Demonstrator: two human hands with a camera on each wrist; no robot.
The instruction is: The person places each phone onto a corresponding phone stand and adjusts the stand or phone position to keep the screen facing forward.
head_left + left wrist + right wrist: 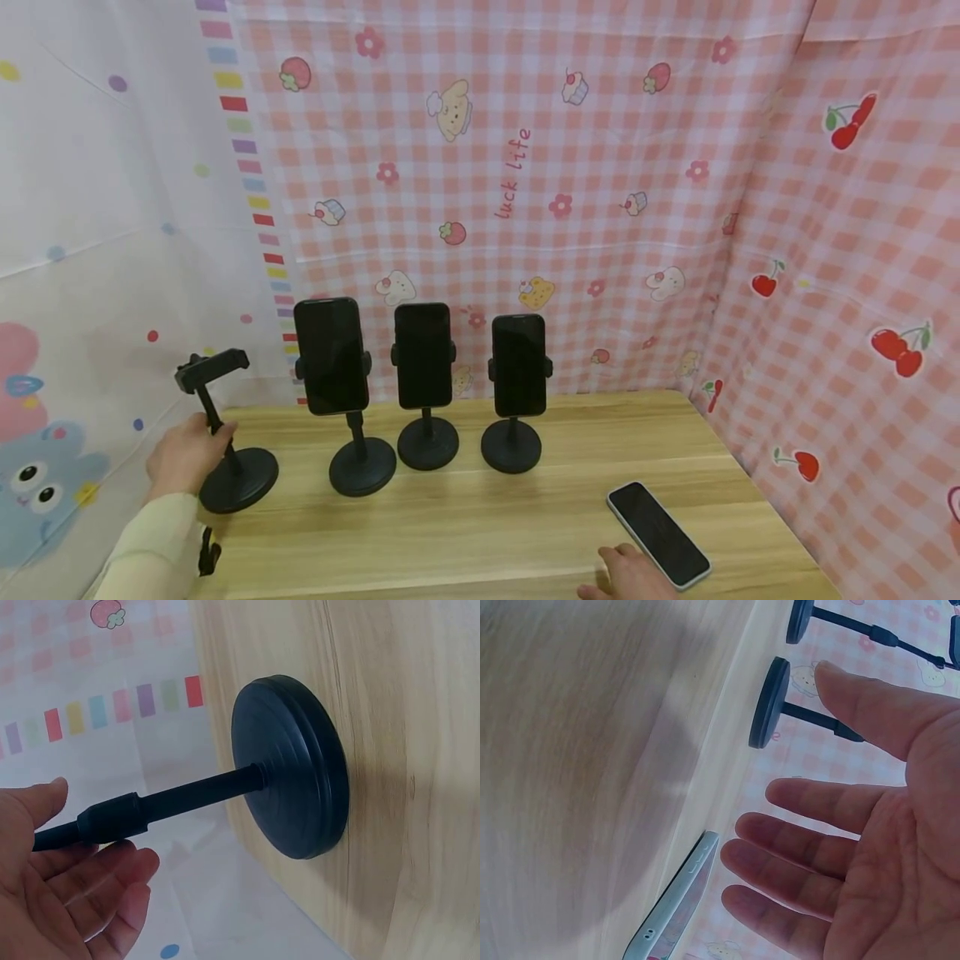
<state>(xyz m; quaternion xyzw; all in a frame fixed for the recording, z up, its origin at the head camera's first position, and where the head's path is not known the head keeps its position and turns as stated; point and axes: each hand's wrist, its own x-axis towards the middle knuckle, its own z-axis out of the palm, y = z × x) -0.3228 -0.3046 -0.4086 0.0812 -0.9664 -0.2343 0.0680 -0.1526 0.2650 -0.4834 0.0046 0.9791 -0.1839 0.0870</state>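
My left hand (pixel 187 454) is at the pole of a black phone stand (pixel 238 482) on the left, whose clamp holds no phone. In the left wrist view the thumb and loosely bent fingers (pixel 112 881) lie on either side of the stand's pole (pixel 202 791), with a gap at the thumb. The round base (pixel 292 769) sits at the table surface. My right hand (pixel 633 575) hovers low at the front right with fingers spread, beside a phone (pixel 660 533) with a dark screen and light edge. In the right wrist view this phone (pixel 675 900) is close to the fingertips.
Three more black stands, at left (pixel 363 467), middle (pixel 428 443) and right (pixel 512 446), hold upright dark phones along the table's back. Patterned cloth (pixel 480 183) hangs behind and at both sides of the wooden table (pixel 450 533).
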